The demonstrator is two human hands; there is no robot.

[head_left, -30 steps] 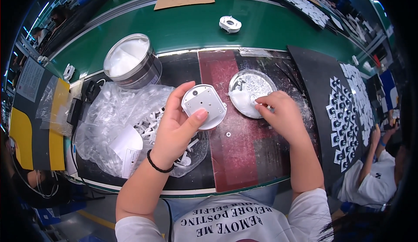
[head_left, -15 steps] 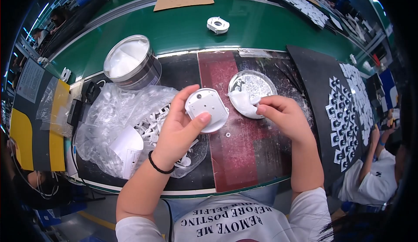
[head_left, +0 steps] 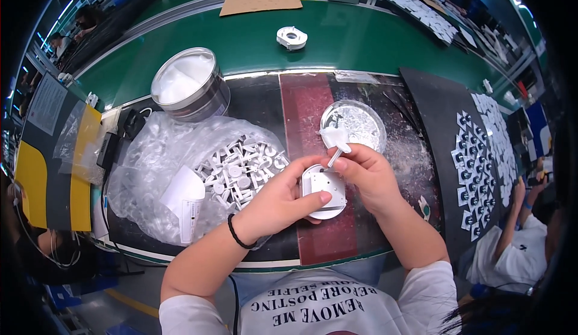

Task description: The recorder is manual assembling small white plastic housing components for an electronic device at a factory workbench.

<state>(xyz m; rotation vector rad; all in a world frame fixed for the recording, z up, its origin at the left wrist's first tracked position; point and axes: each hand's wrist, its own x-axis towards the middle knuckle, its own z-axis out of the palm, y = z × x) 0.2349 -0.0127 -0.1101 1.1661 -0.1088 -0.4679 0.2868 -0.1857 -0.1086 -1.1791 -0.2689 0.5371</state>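
Note:
My left hand [head_left: 278, 201] is closed around a white rounded plastic housing [head_left: 325, 197], its flat face with small holes turned up and the thumb lying across it. Between the fingertips of my right hand [head_left: 372, 177] is a small white stemmed plastic part [head_left: 336, 156], its stem pointing down over the housing's far edge. Whether the stem touches the housing I cannot tell. Just beyond the right fingers, a white, grease-like mass [head_left: 333, 136] lies at the near left of a shallow round metal dish [head_left: 372, 129].
A clear plastic bag [head_left: 147, 181] spills several white stemmed parts [head_left: 238, 175] on the left. Behind it stands a metal tin [head_left: 208, 97] with white contents. Another white housing [head_left: 292, 38] sits on the green surface [head_left: 253, 46]. A dark board [head_left: 436, 124] bears many small parts at right.
My right hand has drawn the small stemmed part away from the white mass, toward me and left. My left hand has brought the housing right and nearer, beneath it.

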